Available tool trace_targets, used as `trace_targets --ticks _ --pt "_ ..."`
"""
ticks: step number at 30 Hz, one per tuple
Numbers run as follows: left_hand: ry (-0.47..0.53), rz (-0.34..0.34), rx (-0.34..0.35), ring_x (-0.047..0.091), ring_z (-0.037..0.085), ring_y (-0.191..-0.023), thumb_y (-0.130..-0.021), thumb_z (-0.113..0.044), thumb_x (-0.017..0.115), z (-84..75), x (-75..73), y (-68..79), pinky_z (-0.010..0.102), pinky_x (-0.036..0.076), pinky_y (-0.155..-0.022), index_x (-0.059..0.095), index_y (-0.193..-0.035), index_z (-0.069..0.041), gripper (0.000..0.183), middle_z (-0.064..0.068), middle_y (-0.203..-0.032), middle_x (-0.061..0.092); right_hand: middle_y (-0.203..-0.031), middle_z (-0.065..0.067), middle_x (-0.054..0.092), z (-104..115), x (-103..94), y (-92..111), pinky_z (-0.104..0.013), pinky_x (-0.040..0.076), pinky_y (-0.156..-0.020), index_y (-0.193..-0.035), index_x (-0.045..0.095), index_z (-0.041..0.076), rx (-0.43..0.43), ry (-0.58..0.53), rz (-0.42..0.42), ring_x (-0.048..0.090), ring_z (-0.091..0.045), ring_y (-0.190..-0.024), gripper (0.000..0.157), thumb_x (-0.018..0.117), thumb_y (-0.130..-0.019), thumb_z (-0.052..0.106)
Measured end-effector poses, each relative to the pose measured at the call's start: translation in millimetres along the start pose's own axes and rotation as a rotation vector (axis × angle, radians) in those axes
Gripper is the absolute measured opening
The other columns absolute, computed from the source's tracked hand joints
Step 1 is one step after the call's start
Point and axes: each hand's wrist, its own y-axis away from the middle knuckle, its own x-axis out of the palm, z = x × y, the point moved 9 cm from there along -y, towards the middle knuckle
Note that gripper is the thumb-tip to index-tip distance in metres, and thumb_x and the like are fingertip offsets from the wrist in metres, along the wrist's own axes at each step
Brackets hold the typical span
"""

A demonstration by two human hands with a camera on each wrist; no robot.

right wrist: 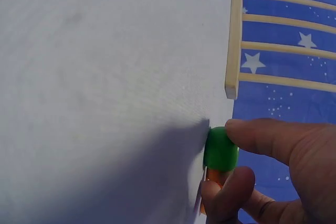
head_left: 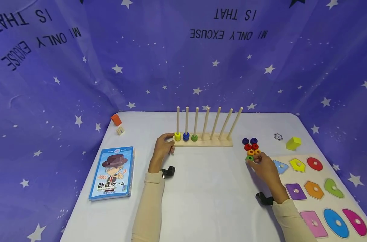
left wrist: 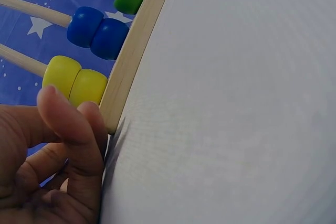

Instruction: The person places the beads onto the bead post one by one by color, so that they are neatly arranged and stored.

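A wooden peg rack (head_left: 202, 143) with several upright rods stands at the table's back middle. Yellow beads (left wrist: 63, 74), blue beads (left wrist: 109, 38) and a green bead (head_left: 194, 138) sit on its three leftmost rods. My left hand (head_left: 162, 148) grips the left end of the base, fingertips beside the yellow beads. To the rack's right, my right hand (head_left: 265, 168) pinches a loose green bead (right wrist: 221, 149) between thumb and finger. Just beyond it lie orange beads (head_left: 251, 152), red beads (head_left: 247, 147) and dark blue beads (head_left: 245, 141) in two columns.
A shape-puzzle board (head_left: 295, 178) lies at the right, with a yellow block (head_left: 293, 143) and a round chip (head_left: 278, 136) behind it. At the left are a blue game box (head_left: 113, 173), an orange block (head_left: 116, 120) and a small wooden piece (head_left: 120, 130).
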Motion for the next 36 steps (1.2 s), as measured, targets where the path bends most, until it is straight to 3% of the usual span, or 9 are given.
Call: trace_targets --ticks 4,6,11,12,14,20,28,32,36 --pt "-0.004 0.003 0.019 0.056 0.015 -0.053 -0.09 0.004 0.057 -1.8 0.4 0.8 0.022 0.049 -0.044 0.06 -0.123 -0.005 0.034 0.012 -0.116 0.06 -0.1 -0.016 0.058 -2.1 2.5 -1.4 -0.028 0.047 -0.058 -0.109 0.051 0.001 0.015 0.012 0.007 0.054 -0.027 -0.08 0.046 0.065 -0.089 0.04" --pt "-0.01 0.012 0.019 0.058 0.023 -0.056 -0.091 0.004 0.056 -6.9 -0.3 3.4 0.027 0.053 -0.047 0.059 -0.124 -0.004 0.035 0.013 -0.119 0.059 -0.097 -0.015 0.058 -1.2 3.1 -2.7 -0.027 0.047 -0.058 -0.108 0.051 0.001 0.011 0.012 0.004 0.053 -0.026 -0.079 0.045 0.066 -0.089 0.038" --pt "-0.009 0.013 0.02 0.058 0.021 -0.056 -0.09 0.005 0.057 -4.8 -0.6 2.8 0.027 0.053 -0.048 0.059 -0.125 -0.004 0.035 0.012 -0.121 0.057 -0.095 -0.014 0.057 6.7 4.0 -0.7 -0.028 0.046 -0.057 -0.107 0.051 0.0 0.013 -0.006 0.009 0.053 -0.026 -0.079 0.043 0.065 -0.089 0.036" --pt "-0.006 0.001 0.024 0.056 0.014 -0.054 -0.09 0.004 0.058 0.6 -0.8 0.3 0.022 0.05 -0.045 0.06 -0.123 -0.005 0.034 0.01 -0.119 0.058 -0.096 -0.014 0.057 10.6 3.4 0.3 -0.028 0.046 -0.057 -0.107 0.051 0.0 0.005 -0.008 0.007 0.053 -0.026 -0.079 0.043 0.065 -0.089 0.037" --pt "-0.002 -0.001 0.015 0.056 0.014 -0.054 -0.09 0.004 0.058 1.8 -0.9 1.2 0.022 0.05 -0.045 0.06 -0.123 -0.006 0.035 0.01 -0.119 0.058 -0.097 -0.014 0.06 22.7 0.4 2.3 -0.029 0.046 -0.058 -0.108 0.052 0.001 -0.029 -0.013 -0.01 0.055 -0.025 -0.079 0.043 0.063 -0.089 0.038" --pt "-0.013 -0.004 0.01 0.056 0.015 -0.053 -0.09 0.003 0.058 0.7 -1.5 0.8 0.021 0.049 -0.045 0.06 -0.124 -0.005 0.035 0.014 -0.11 0.06 -0.102 -0.013 0.064 100.3 -31.3 6.2 -0.033 0.048 -0.066 -0.111 0.056 0.005 -0.222 -0.064 -0.092 0.059 -0.025 -0.085 0.04 0.063 -0.089 0.037" --pt "0.005 -0.016 0.005 0.055 0.013 -0.05 -0.089 0.004 0.058 2.7 -3.2 -3.0 0.021 0.047 -0.041 0.061 -0.122 -0.006 0.034 0.014 -0.108 0.061 -0.11 -0.001 0.06 222.7 -73.0 8.8 -0.035 0.045 -0.053 -0.12 0.055 0.013 -0.386 -0.168 -0.096 0.054 -0.019 -0.071 0.044 0.064 -0.088 0.042" --pt "0.011 -0.014 0.009 0.055 0.013 -0.048 -0.088 0.004 0.058 3.6 -2.0 -3.7 0.021 0.046 -0.04 0.061 -0.122 -0.005 0.036 0.012 -0.11 0.061 -0.108 0.001 0.061 268.0 -78.0 4.3 -0.036 0.045 -0.057 -0.121 0.056 0.015 -0.465 -0.18 -0.1 0.053 -0.019 -0.073 0.041 0.065 -0.089 0.037" --pt "0.006 -0.02 0.0 0.055 0.013 -0.048 -0.089 0.004 0.058 5.6 -2.4 -3.7 0.022 0.048 -0.04 0.061 -0.123 -0.006 0.036 0.011 -0.111 0.061 -0.109 0.0 0.062 299.9 -70.2 -6.4 -0.035 0.045 -0.058 -0.122 0.058 0.016 -0.496 -0.147 -0.078 0.054 -0.019 -0.076 0.037 0.066 -0.09 0.033"
